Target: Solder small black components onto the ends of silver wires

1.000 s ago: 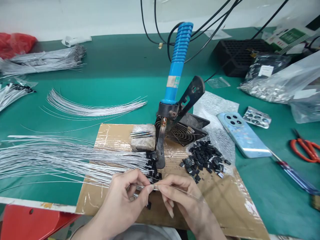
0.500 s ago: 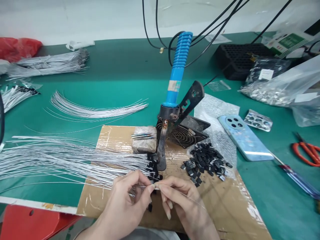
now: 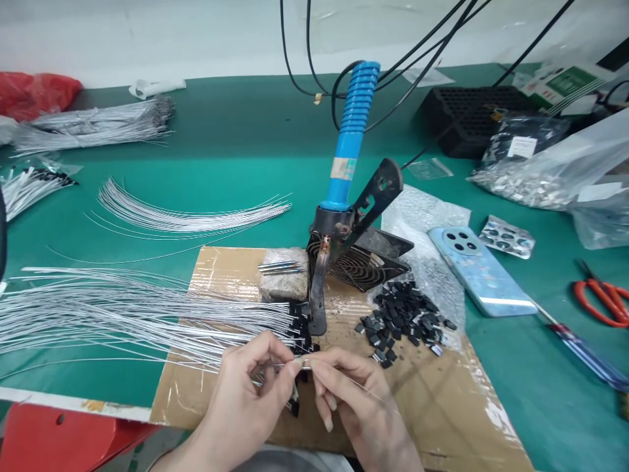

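Note:
My left hand (image 3: 255, 393) and my right hand (image 3: 351, 400) meet over the near edge of a taped cardboard sheet (image 3: 442, 400). Both pinch a thin silver wire (image 3: 295, 364) between thumb and forefinger, fingertips almost touching. A fan of silver wires (image 3: 122, 314) lies to the left, their black-capped ends (image 3: 299, 324) beside the hands. A pile of small black parts (image 3: 403, 318) sits right of the hands. A blue-handled soldering iron (image 3: 351, 131) stands in its stand just beyond, tip down by a sponge block (image 3: 282, 278).
A blue phone (image 3: 479, 272) and red scissors (image 3: 602, 298) lie at the right. Bags of parts (image 3: 550, 174) and a black tray (image 3: 472, 105) are at the back right. More wire bundles (image 3: 93, 124) lie at the back left. A small fan (image 3: 363, 262) sits behind the iron.
The hands have stayed pinched on the wire and shifted very slightly. The view moved a little between the first frame and the later ones.

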Tool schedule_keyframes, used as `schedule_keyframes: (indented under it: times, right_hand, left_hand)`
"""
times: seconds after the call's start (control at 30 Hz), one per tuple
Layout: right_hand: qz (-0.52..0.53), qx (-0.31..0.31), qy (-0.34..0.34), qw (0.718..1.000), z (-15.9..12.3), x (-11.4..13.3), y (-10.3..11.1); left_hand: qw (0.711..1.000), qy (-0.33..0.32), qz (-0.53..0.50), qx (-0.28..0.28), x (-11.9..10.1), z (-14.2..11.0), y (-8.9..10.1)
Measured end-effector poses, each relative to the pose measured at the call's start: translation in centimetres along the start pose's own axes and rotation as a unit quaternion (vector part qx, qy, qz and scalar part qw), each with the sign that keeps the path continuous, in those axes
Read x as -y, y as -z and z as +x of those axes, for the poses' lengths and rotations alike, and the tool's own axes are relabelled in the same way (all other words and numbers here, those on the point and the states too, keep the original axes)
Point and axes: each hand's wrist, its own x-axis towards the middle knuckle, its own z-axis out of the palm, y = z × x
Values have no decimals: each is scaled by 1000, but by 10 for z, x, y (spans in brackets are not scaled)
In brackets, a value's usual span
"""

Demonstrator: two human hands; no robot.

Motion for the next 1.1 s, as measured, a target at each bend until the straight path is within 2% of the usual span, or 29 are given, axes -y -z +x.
schedule_keyframes:
  times: [0.17,0.37,0.57,0.73,0.83,0.93,1.1]
  right_hand:
    - [22,-3,8,1000,2,-6,-2]
    - [59,-61,28,996,1,-9,-13]
    - [-71,-77,50,993,-5,7,-15]
    - [-112,-110,72,985,-8,8,-18]
    - [-93,-132,102,982,-7,-4,-18]
    - [-55,-125,124,983,-4,-15,-16]
    - [-4,-104,98,990,-2,-16,-15]
  left_hand:
    - [1000,-15,-5,-14,4,2,-2]
    - [999,-13,-30,-22,6,2,-3]
    - [998,26,-49,-10,5,4,1]
    - [999,18,-46,-17,4,2,-1]
    - [999,3,-37,-34,6,0,-5]
    - [998,-8,-42,-46,7,0,-8]
    - [997,0,-68,-38,4,1,-8]
